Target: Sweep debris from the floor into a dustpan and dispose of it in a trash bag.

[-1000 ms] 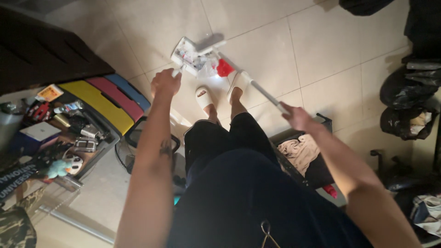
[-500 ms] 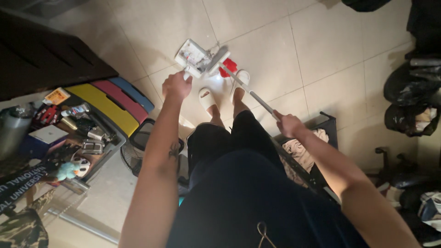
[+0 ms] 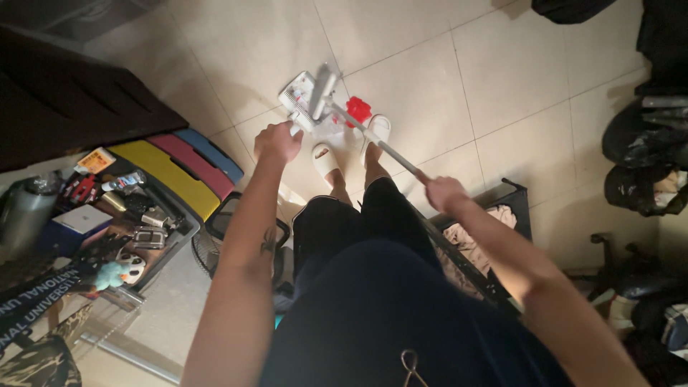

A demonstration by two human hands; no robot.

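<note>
My left hand grips the handle of a white dustpan held low over the tiled floor, with litter in it. My right hand is closed around the grey shaft of a broom, whose pale head lies across the dustpan's mouth. A red scrap and clear wrapping lie just beside the pan. My feet in white slippers stand right behind it.
A tray of small clutter and yellow, red and blue folded items lie at left by a dark cabinet. A fan sits near my left leg. A dark basket with cloth is at right, black bags beyond.
The broom head has swung up across the dustpan and the shaft has drawn closer to me. The red scrap moved slightly right. My left hand stayed on the dustpan handle.
</note>
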